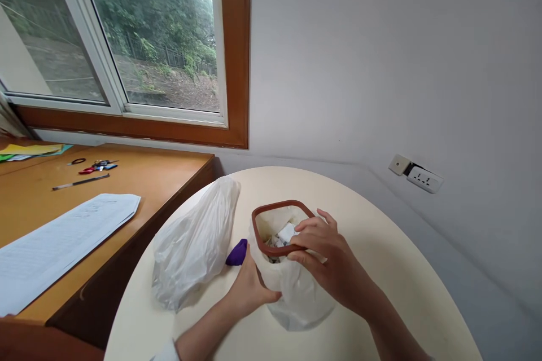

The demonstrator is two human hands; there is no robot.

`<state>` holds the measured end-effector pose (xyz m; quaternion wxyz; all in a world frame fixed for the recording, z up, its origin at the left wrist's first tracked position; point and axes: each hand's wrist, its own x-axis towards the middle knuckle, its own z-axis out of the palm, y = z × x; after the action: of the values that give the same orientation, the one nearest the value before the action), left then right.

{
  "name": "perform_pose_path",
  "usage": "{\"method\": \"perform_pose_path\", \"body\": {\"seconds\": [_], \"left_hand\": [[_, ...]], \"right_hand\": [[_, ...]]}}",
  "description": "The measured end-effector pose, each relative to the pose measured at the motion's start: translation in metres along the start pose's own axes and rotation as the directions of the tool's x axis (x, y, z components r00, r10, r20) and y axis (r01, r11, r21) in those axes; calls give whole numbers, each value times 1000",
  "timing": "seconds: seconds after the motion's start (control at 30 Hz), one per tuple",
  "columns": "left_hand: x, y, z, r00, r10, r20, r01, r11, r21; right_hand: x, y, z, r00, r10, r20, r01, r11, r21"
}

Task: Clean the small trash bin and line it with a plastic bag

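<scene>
1. Brown rim (277, 250) right in the spotlight, on the mouth of the white-lined bin (302, 304) at the near part of the round table (372, 237)! Working that rim looks like the step in hand; putting on or lifting off, nobody can tell.
2. The right hand (324, 240) pinches the rim's near right side, fingers over, thumb beneath. The left hand (249, 285) curves broadly around the bin's near left side, bracing it.
3. There's a gap under the rim's near edge! The next move seems to call for a firm left hand and an even right-hand grip.
4. The count: two hands, one rim, one bin, one plastic bag (199, 242) lying to the left, one purple item (237, 252) beside the left fingertips. Paper scraps (288, 233) inside? Several, overlapping too much to number.
</scene>
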<state>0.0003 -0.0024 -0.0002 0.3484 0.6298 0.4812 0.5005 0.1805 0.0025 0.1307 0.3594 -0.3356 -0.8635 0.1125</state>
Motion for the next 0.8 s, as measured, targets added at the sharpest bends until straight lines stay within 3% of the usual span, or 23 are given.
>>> {"method": "perform_pose_path", "body": {"seconds": [0.1, 0.3, 0.8], "left_hand": [[0, -1, 0, 998, 2, 56, 0, 1000, -23], [0, -3, 0, 998, 6, 63, -3, 999, -50], [1, 6, 4, 998, -22, 59, 26, 997, -67]], "right_hand": [[0, 2, 0, 999, -40, 23, 40, 998, -41], [1, 7, -3, 976, -181, 122, 196, 973, -121], [-2, 14, -6, 976, -185, 118, 200, 971, -129]]}}
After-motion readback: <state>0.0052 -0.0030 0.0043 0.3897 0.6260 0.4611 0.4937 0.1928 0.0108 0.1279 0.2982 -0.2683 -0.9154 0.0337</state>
